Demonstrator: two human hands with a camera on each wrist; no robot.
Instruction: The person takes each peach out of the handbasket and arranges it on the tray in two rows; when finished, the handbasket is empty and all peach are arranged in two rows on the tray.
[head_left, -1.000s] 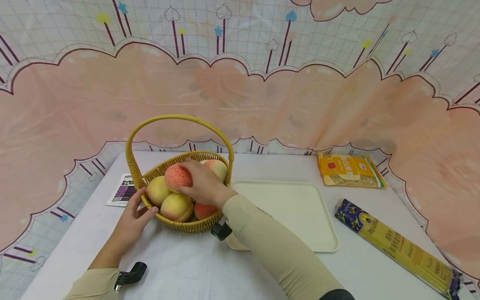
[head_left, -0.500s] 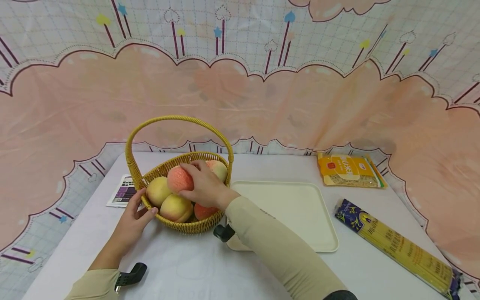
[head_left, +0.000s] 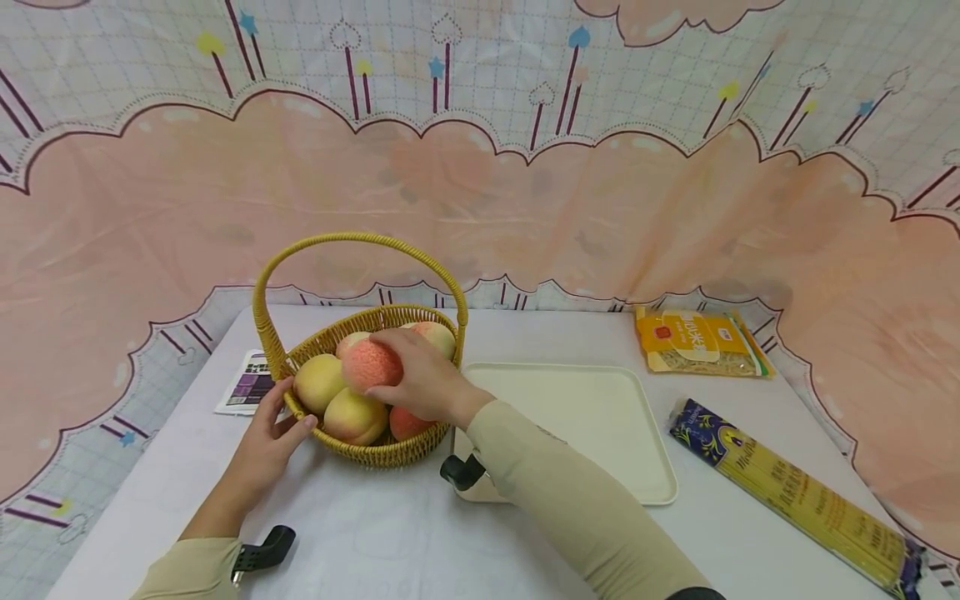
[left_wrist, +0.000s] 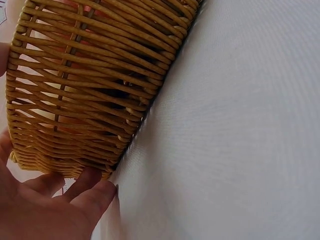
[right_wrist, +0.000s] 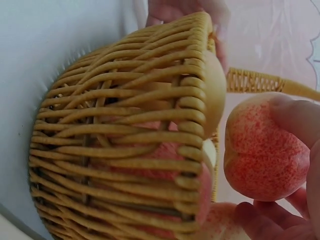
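A yellow wicker basket (head_left: pixel 386 454) with a tall arched handle (head_left: pixel 358 237) holds several peaches, some yellow (head_left: pixel 318 383) and some red (head_left: pixel 408 422). My right hand (head_left: pixel 423 375) grips a speckled red peach (head_left: pixel 372 365) between thumb and fingers, over the fruit. In the right wrist view that peach (right_wrist: pixel 265 147) shows above the basket rim (right_wrist: pixel 192 115), apart from it. My left hand (head_left: pixel 262 442) holds the basket at its left front, thumb and fingers on the rim and wall. The left wrist view shows its fingers (left_wrist: pixel 95 197) against the woven side (left_wrist: pixel 90 90), low near the cloth.
Right of the basket lies a cream tray (head_left: pixel 585 433), partly under my right forearm. Farther right are an orange food packet (head_left: pixel 701 342) and a long pack of noodles (head_left: pixel 795 496). A white and purple packet (head_left: pixel 247 387) lies behind the basket's left side.
My right hand has shifted right and slightly nearer with the red peach, uncovering a pinkish peach behind it. The left hand and the basket have stayed in place.
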